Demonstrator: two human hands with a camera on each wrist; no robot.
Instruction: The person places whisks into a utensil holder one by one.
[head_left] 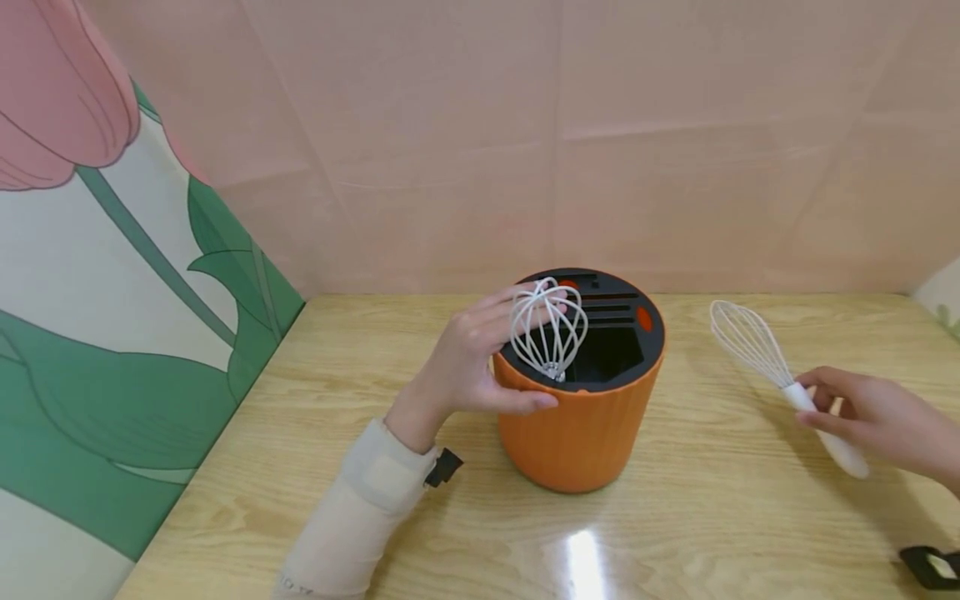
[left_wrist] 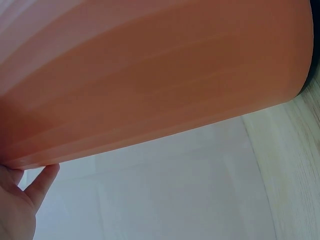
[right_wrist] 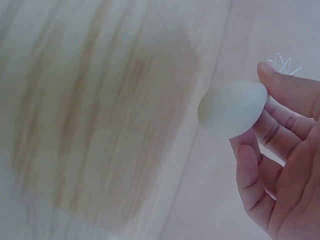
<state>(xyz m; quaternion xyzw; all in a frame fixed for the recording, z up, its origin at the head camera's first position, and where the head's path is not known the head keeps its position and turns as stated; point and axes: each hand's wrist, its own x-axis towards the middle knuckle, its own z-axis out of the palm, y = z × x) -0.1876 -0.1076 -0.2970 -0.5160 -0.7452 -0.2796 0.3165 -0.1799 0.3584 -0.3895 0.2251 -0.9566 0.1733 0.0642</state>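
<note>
An orange knife block (head_left: 577, 433) with a black slotted top stands upright on the table. A whisk with pale wires (head_left: 550, 329) stands wires-up in its large opening; the handle is hidden inside. My left hand (head_left: 480, 350) lies at the block's left edge, its fingers stretched over the top behind the wires and its thumb along the front wall. At the right, my right hand (head_left: 862, 408) pinches the white handle of a second whisk (head_left: 753, 346), tilted with its wires toward the back left. The handle's rounded end (right_wrist: 232, 110) faces the right wrist camera.
The wooden table (head_left: 390, 375) runs back to a pink wall covering (head_left: 420, 167). A panel with painted tulips and leaves (head_left: 135, 400) borders its left side. Black straps sit at both wrists.
</note>
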